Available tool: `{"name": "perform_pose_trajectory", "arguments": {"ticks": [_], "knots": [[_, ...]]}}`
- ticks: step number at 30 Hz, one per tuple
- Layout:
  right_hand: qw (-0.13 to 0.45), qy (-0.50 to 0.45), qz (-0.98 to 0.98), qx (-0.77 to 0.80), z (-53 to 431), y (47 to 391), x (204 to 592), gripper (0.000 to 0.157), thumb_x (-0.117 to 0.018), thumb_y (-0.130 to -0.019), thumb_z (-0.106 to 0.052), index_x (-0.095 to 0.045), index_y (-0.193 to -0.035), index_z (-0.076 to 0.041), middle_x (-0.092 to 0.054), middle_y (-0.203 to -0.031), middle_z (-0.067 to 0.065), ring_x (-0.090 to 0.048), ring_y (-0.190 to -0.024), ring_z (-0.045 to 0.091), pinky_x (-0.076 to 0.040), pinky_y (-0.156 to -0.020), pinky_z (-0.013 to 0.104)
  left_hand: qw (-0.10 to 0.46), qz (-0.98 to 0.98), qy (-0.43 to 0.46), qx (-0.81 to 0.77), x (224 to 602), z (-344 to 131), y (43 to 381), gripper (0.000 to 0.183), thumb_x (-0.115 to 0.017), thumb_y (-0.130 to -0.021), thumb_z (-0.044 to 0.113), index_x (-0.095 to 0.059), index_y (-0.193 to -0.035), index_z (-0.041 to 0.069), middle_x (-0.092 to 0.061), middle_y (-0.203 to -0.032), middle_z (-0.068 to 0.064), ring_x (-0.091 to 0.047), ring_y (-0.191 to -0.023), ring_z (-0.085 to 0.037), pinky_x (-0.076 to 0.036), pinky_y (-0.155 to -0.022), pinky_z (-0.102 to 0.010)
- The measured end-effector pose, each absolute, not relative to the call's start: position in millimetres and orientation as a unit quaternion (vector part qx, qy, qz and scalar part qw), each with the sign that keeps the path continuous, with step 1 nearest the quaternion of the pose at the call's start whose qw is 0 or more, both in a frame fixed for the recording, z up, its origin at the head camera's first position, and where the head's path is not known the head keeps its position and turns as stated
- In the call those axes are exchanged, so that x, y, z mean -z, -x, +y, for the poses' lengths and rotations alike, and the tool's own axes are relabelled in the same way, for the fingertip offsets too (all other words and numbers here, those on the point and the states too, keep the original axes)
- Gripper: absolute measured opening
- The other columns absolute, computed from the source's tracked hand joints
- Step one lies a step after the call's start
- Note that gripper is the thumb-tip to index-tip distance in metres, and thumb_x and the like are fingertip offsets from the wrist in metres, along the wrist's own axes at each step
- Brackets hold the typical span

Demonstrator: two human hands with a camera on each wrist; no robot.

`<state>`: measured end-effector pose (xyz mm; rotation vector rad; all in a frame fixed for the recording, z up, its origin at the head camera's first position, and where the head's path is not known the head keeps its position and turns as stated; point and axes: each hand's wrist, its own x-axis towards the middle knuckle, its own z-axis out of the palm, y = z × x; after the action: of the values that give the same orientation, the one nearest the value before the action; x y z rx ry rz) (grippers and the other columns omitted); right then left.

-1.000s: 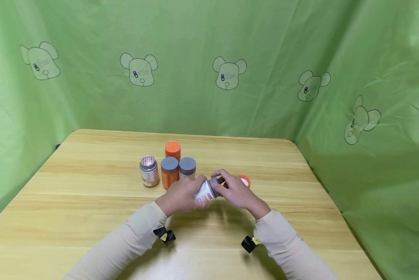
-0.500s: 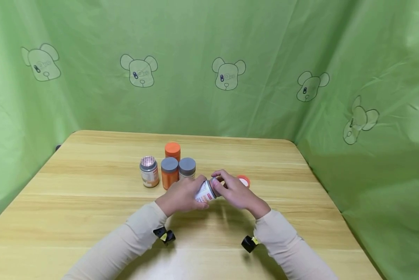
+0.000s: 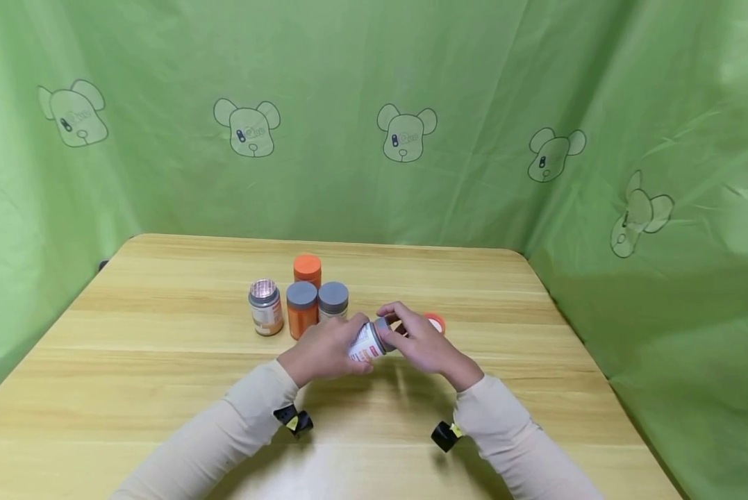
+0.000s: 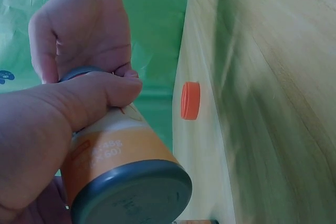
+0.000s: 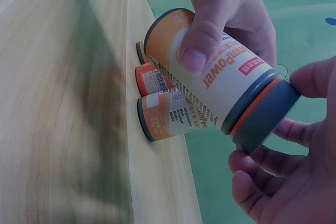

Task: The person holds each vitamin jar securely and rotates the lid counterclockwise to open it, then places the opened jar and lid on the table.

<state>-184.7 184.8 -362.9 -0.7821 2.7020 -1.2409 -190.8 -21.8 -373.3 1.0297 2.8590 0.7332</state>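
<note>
– Above the table (image 3: 130, 417), tilted: clamped where, and by what?

– Around the body of the bottle (image 5: 231, 90) by the left hand (image 3: 325, 347), with thumb pressed to the side; at the grey cap (image 5: 269, 115) by the right hand (image 3: 425, 342), in a fingertip pinch.

– Heavy or light?

– Light, going by the looks; stiff plastic, hardly fragile, perhaps a bit slippery on the glossy side. Best held round the middle without hard squeezing, with finger and thumb on the rim of the cap.

– And farther out?

– Just past the right hand, an orange cap (image 4: 192, 100) on the table, seemingly open side up, though too covered in the head view for certainty. To the left, an orange bottle (image 3: 302, 323) with a grey lid, a paler grey-lidded bottle (image 3: 333, 298), an orange-lidded bottle (image 3: 308, 269) behind; a little apart, a capless bottle (image 3: 266, 316) with a shiny top. Beyond, a green curtain (image 3: 323, 187).
</note>
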Motion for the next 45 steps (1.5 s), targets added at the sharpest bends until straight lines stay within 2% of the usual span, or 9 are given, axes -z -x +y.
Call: {"name": "perform_pose_trajectory", "arguments": {"ticks": [5,9,16,22,25,29,33,39,45], "knots": [[0.025,0.270,0.874,0.404,185.5,184.6,363.0,0.037,-0.049,-0.100,-0.023,-0.049,-0.128,0.001,-0.058,-0.117,0.019,-0.058,-0.091,0.029,-0.049,-0.075,0.037,0.005,0.914,-0.330,-0.237,373.0,-22.5,190.3,0.058,-0.083,-0.075,0.038,-0.054,-0.117,0.010,-0.059,-0.081,0.000,-0.055,-0.066,-0.011,-0.046,-0.053,-0.025],[0.018,0.254,0.881,0.399,183.5,185.5,365.0,0.040,-0.044,-0.103,-0.031,-0.050,-0.126,0.000,-0.060,-0.115,0.020,-0.059,-0.082,0.024,-0.049,-0.071,0.034,0.001,0.913,-0.331,-0.240,373.1,-22.8,190.3,0.057,-0.083,-0.074,0.037,-0.054,-0.115,0.009,-0.058,-0.081,-0.001,-0.055,-0.066,-0.011,-0.046,-0.053,-0.026],[0.035,0.219,0.884,0.411,180.2,185.3,368.0,0.033,-0.048,-0.103,-0.028,-0.051,-0.124,-0.003,-0.062,-0.109,0.017,-0.060,-0.069,0.021,-0.051,-0.060,0.032,0.000,0.913,-0.333,-0.237,372.9,-22.9,188.9,0.058,-0.083,-0.075,0.038,-0.054,-0.116,0.010,-0.058,-0.081,-0.001,-0.055,-0.066,-0.011,-0.046,-0.053,-0.025],[0.035,0.238,0.887,0.394,181.8,185.2,367.4,0.032,-0.050,-0.101,-0.027,-0.052,-0.125,-0.005,-0.061,-0.114,0.014,-0.057,-0.078,0.019,-0.048,-0.069,0.034,-0.002,0.911,-0.335,-0.239,375.2,-23.5,189.2,0.058,-0.083,-0.075,0.038,-0.054,-0.116,0.010,-0.058,-0.081,-0.001,-0.055,-0.066,-0.011,-0.046,-0.053,-0.025],[0.041,0.253,0.881,0.397,182.8,185.4,366.9,0.033,-0.050,-0.101,-0.024,-0.051,-0.126,-0.003,-0.059,-0.117,0.015,-0.057,-0.089,0.022,-0.047,-0.076,0.036,-0.004,0.911,-0.335,-0.239,375.8,-23.8,189.2,0.057,-0.083,-0.074,0.037,-0.054,-0.115,0.010,-0.058,-0.081,-0.001,-0.055,-0.066,-0.011,-0.046,-0.053,-0.026],[0.054,0.262,0.873,0.408,184.6,185.8,366.8,0.034,-0.049,-0.100,-0.022,-0.048,-0.128,-0.002,-0.056,-0.120,0.017,-0.057,-0.095,0.027,-0.048,-0.080,0.038,-0.006,0.912,-0.336,-0.237,376.0,-23.9,189.8,0.057,-0.083,-0.074,0.038,-0.054,-0.115,0.010,-0.058,-0.081,-0.001,-0.055,-0.066,-0.011,-0.046,-0.053,-0.026],[0.052,0.257,0.874,0.410,184.8,186.5,367.9,0.036,-0.047,-0.103,-0.026,-0.048,-0.129,-0.001,-0.057,-0.120,0.018,-0.057,-0.090,0.025,-0.048,-0.077,0.037,-0.009,0.910,-0.339,-0.238,375.5,-23.6,190.2,0.057,-0.083,-0.074,0.037,-0.054,-0.115,0.010,-0.058,-0.081,-0.001,-0.055,-0.066,-0.012,-0.046,-0.053,-0.026],[0.058,0.232,0.875,0.422,183.5,185.5,370.0,0.036,-0.046,-0.104,-0.028,-0.048,-0.128,-0.002,-0.057,-0.118,0.022,-0.059,-0.073,0.026,-0.052,-0.062,0.033,-0.007,0.911,-0.338,-0.236,375.9,-23.1,190.1,0.057,-0.083,-0.074,0.038,-0.055,-0.115,0.009,-0.059,-0.081,-0.001,-0.055,-0.066,-0.012,-0.046,-0.053,-0.025],[0.051,0.249,0.877,0.408,184.1,185.8,368.5,0.035,-0.049,-0.102,-0.024,-0.048,-0.129,-0.002,-0.057,-0.120,0.019,-0.057,-0.083,0.023,-0.049,-0.072,0.035,-0.003,0.913,-0.335,-0.234,375.9,-23.8,190.6,0.058,-0.083,-0.074,0.037,-0.055,-0.116,0.009,-0.059,-0.081,-0.001,-0.055,-0.065,-0.011,-0.046,-0.053,-0.025]]}}
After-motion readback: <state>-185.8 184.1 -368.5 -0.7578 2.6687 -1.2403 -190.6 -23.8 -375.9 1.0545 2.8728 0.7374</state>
